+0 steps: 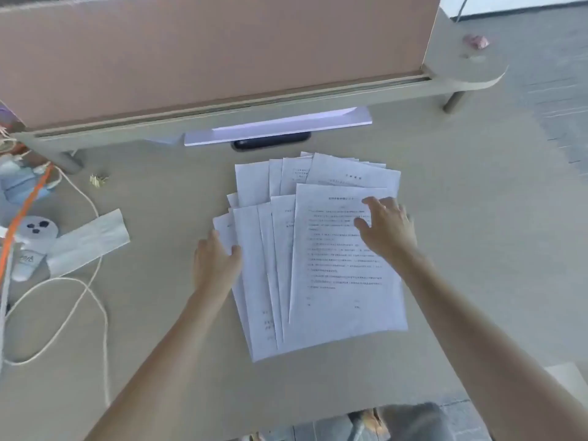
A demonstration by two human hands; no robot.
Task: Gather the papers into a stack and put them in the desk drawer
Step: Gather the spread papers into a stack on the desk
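I see the papers point(318, 249) fanned out in the centre of the frame, lying flat on the beige desk point(461, 218). There are two overlapping rows: a lower fan of printed sheets whose long axes run from the bottom of the frame toward the top, leaning slightly right at their top ends, and an upper row partly tucked beneath them, its sheets splayed the same way. The topmost sheet sits at the right of the fan, its heading toward the top of the frame.

My left hand point(216, 262) rests at the left edge of the fan, fingers spread and unclenched, the thumb touching the outermost sheets; it grips nothing. My right hand point(386, 227) lies flat on the upper right part of the top sheet, palm down, fingers spread and pointing toward the upper left, holding nothing.

Above the papers, near the partition point(206, 52), a dark phone point(272, 144) lies beside a white ream or pad point(280, 125). At the left of the frame I see a white cord point(92, 291), an orange cable point(25, 211) and a strip of paper point(89, 241).
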